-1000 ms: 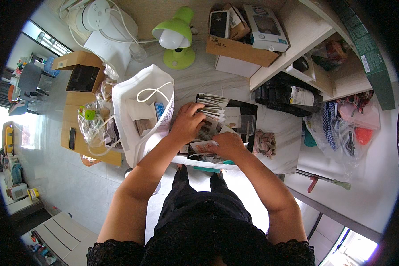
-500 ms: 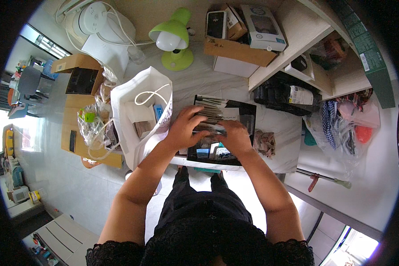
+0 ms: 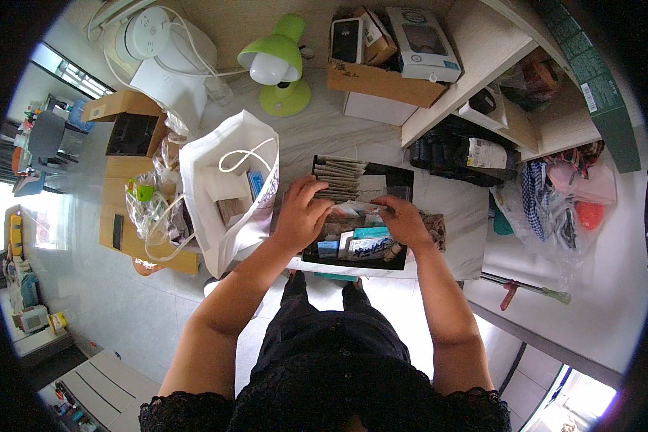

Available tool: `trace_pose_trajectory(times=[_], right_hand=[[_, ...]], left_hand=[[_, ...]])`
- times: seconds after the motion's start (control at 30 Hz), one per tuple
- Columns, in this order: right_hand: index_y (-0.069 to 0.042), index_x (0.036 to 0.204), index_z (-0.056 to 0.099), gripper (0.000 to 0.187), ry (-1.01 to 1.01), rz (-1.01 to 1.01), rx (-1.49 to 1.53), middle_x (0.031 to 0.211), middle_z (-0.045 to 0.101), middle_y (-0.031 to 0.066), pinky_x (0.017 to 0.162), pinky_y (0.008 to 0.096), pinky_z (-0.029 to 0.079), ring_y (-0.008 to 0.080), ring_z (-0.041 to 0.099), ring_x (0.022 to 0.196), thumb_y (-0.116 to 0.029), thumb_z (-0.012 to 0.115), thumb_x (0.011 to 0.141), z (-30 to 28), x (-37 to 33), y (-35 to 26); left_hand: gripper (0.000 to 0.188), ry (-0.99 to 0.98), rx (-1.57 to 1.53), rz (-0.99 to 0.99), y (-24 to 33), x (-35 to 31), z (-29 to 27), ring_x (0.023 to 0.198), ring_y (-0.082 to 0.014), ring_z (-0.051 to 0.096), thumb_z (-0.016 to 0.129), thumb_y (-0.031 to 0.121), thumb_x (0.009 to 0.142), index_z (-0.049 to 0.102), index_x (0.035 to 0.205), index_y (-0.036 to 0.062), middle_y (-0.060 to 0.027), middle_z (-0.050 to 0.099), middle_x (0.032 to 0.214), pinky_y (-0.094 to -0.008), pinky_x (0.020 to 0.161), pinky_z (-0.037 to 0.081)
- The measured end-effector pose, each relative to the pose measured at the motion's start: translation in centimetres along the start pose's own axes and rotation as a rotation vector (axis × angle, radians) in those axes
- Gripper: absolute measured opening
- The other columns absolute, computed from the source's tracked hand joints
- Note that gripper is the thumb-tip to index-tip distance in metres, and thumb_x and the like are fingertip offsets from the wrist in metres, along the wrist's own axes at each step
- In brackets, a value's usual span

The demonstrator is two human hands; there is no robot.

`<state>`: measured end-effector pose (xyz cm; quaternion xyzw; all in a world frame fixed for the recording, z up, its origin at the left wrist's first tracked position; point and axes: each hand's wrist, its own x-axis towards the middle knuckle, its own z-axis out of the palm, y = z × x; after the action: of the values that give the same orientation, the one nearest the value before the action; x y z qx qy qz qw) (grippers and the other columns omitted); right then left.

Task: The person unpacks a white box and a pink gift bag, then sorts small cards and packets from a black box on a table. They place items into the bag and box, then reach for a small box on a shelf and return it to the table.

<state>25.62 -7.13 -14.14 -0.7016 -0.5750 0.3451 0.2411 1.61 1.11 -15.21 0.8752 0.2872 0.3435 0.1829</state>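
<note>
A black tray (image 3: 399, 261) lies on the table in front of me. A row of thin, flat packets (image 3: 336, 171) stands on edge in its far left part. Across the tray's middle, a clear plastic packet (image 3: 356, 207) is stretched between my hands; its contents are too blurred to name. My left hand (image 3: 302, 214) has its fingers bent on the packet's left end, beside the row. With thumb and fingers closed, my right hand (image 3: 405, 222) pinches the right end. Small cards and boxes (image 3: 367, 245), some blue and white, lie in the near part.
A white paper bag (image 3: 227, 209) with rope handles stands open left of the tray. Behind are a green lamp (image 3: 284, 72) and a carton of boxes (image 3: 389, 75). A black plastic-wrapped bundle (image 3: 457, 151) lies by the shelf. Crumpled patterned fabric (image 3: 435, 230) sits right of the tray.
My right hand has moved right, away from my left hand, drawing the clear packet out between them. The cards in the near part of the tray show more now.
</note>
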Motion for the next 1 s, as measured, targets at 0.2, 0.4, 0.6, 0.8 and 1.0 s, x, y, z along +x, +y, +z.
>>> trace_pose_trajectory(times=[0.2,0.4,0.6,0.8,1.0], right_hand=[[-0.005,0.106,0.065,0.019,0.088,0.016,-0.017,0.095,0.066,0.0208,0.073,0.0424,0.051,0.0373,0.065,0.088,-0.011,0.058,0.09,-0.2,-0.6,-1.8],[-0.003,0.105,0.066,0.017,0.224,-0.113,0.041,0.087,0.068,0.0159,0.064,0.0319,0.05,0.0209,0.065,0.071,-0.008,0.06,0.09,0.7,-0.2,-0.9],[-0.004,0.104,0.067,0.017,0.262,-0.086,0.048,0.088,0.069,0.0155,0.067,0.0307,0.05,0.0207,0.066,0.074,-0.007,0.06,0.089,1.4,-0.5,0.4],[-0.006,0.103,0.067,0.018,0.214,-0.006,0.05,0.096,0.068,0.0181,0.071,0.0397,0.053,0.0366,0.066,0.086,-0.008,0.06,0.087,1.1,-0.7,-0.5],[-0.004,0.102,0.067,0.017,0.495,0.112,0.03,0.089,0.068,0.017,0.065,0.0333,0.052,0.0271,0.068,0.075,-0.004,0.059,0.087,-1.2,-1.7,0.5]], left_hand=[[0.017,-0.086,0.027,0.072,1.4,-1.5,0.4,0.099,-0.0306,0.054,0.07,0.008,0.074,0.06,0.088,0.0071,-0.0077,0.059,0.098,-0.0439,0.083,0.044],[0.015,-0.079,-0.069,-0.048,0.8,-1.3,0.8,0.091,-0.0337,0.058,0.066,0.004,0.075,0.059,0.089,0.0066,-0.0112,0.06,0.095,-0.0453,0.079,0.045],[0.011,-0.17,0.134,0.059,0.9,0.1,0.1,0.089,-0.0296,0.058,0.06,0.008,0.077,0.059,0.088,0.0074,-0.0097,0.06,0.093,-0.0428,0.074,0.046],[0.014,-0.132,0.2,0.02,0.7,0.8,0.6,0.094,-0.0308,0.055,0.06,0.005,0.074,0.061,0.088,0.0074,-0.008,0.059,0.098,-0.0451,0.081,0.043],[0.016,-0.081,0.174,0.02,1.0,0.5,0.7,0.091,-0.0305,0.056,0.063,0.005,0.072,0.061,0.087,0.0086,-0.0071,0.06,0.095,-0.0449,0.08,0.043]])
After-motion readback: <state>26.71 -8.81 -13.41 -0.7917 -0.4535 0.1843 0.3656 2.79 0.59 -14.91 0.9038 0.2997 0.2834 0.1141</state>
